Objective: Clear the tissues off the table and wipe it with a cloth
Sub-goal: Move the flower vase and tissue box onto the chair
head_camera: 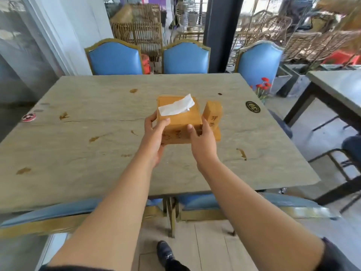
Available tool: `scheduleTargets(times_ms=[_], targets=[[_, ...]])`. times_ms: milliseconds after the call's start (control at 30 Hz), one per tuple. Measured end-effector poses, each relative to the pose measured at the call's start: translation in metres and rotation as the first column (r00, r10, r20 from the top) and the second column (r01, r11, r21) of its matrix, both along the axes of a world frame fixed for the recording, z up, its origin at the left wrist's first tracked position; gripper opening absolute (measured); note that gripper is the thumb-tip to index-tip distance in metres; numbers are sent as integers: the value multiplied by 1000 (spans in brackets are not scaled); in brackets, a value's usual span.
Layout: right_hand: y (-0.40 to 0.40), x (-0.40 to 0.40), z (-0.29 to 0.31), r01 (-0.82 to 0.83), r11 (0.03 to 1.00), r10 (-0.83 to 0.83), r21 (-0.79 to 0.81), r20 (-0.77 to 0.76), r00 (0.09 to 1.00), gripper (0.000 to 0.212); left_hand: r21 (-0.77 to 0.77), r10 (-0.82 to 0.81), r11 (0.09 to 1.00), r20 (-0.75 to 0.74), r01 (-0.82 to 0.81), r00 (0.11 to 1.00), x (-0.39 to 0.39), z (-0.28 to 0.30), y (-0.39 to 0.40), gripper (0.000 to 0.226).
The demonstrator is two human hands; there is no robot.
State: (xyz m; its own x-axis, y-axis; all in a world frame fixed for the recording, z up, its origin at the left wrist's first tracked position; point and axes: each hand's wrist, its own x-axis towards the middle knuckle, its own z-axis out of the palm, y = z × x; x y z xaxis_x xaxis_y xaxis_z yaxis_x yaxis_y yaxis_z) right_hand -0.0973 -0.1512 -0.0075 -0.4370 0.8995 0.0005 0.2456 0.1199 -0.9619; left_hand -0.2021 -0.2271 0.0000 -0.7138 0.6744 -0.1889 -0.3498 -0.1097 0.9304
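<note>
Wooden tissue box, one white tissue poking from its top slot, sits near mid-table with a small upright toothpick holder joined at its right on a shared base. My left hand wraps the box's near-left corner, thumb on top, fingers under the side. My right hand presses the near-right face, thumb on the front, fingers reaching between box and holder. Both hands are closed on the box; whether it has left the table I cannot tell.

Advice to self: lift level so the holder stays upright, and keep the palms low. Brown stains are scattered across the top; no cloth in view.
</note>
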Motion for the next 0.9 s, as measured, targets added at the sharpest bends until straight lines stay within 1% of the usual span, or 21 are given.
scheduleTargets(times_ms=[200,367,533,733,900], targets=[[3,89,11,60,998,-60,-22,0,998,56,-40,-98,994,-27,97,995,83,15,10,40],[38,154,15,130,992,-130,7,-16,991,54,-31,-149,989,-28,148,988,146,23,55,38],[110,227,23,171,985,-171,13,13,985,56,-5,-202,979,9,202,979,214,23,133,40],[215,319,30,166,986,-167,24,44,985,45,8,-182,983,65,182,981,303,17,242,36],[295,370,21,155,988,-153,-22,80,985,52,17,-149,989,99,148,984,360,4,318,41]])
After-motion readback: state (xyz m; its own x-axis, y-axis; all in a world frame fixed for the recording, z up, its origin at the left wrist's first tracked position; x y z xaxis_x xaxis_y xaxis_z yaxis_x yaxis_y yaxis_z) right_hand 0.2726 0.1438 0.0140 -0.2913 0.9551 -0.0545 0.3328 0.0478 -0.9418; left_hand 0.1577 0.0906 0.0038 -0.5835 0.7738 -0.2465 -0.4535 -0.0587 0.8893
